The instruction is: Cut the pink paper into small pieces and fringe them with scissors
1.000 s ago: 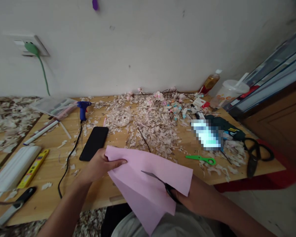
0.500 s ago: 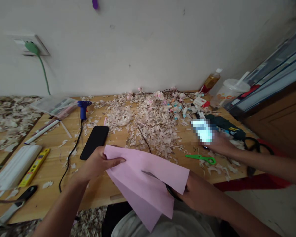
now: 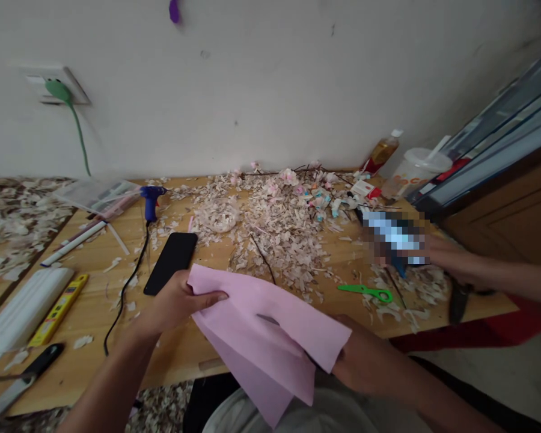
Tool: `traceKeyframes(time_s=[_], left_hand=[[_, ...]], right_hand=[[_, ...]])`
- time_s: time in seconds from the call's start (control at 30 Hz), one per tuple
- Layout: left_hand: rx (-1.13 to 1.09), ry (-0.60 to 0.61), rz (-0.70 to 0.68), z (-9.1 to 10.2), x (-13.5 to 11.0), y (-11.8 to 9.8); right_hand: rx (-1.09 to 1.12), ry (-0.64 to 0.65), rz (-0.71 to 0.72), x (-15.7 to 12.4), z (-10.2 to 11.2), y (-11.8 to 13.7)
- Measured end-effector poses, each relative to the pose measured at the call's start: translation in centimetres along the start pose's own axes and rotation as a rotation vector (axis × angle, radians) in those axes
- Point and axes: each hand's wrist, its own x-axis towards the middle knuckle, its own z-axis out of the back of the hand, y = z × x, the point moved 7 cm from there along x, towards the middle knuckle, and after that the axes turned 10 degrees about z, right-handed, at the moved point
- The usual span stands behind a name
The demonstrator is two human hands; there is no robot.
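Observation:
A large sheet of pink paper (image 3: 247,337), folded over on itself, spans my two hands above the table's front edge. My left hand (image 3: 175,304) pinches its upper left corner, thumb on top. A long cut runs in from the right side and splits off an upper strip. My right hand (image 3: 358,355) is at that cut, partly behind the strip, closed on a pair of scissors (image 3: 268,319). Of the scissors, a dark blade tip shows through the slit; the handles are mostly hidden. A black phone (image 3: 171,263) lies just beyond my left hand.
Another person's hand (image 3: 446,255) holds a blurred-out glowing device on the right. Green scissors (image 3: 367,292), a blue glue gun (image 3: 151,201), a yellow box cutter pack (image 3: 58,310) and heaped pale petals (image 3: 288,240) lie on the table. A drink cup (image 3: 419,171) stands at back right.
Less of the scissors' blade shows through the paper now, and the cut strip's end hangs a little lower. The other person's hand has moved right with the device.

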Motion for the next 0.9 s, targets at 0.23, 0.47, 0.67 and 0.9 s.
traceKeyframes(time_s=[0.23, 0.47, 0.67, 0.9], left_hand=[[0.001, 0.005, 0.002, -0.1, 0.1, -0.5], [0.044, -0.020, -0.005, 0.2, 0.0, -0.7], [0.093, -0.007, -0.007, 0.2, 0.0, -0.6], [0.128, -0.039, -0.033, 0.2, -0.3, -1.3]], right_hand=[[0.101, 0.026, -0.036, 0.8, 0.2, 0.7], [0.100, 0.032, 0.007, 0.7, 0.2, 0.9], [0.095, 0.021, -0.035, 0.4, 0.3, 0.4], [0.065, 0.024, -0.032, 0.4, 0.1, 0.2]])
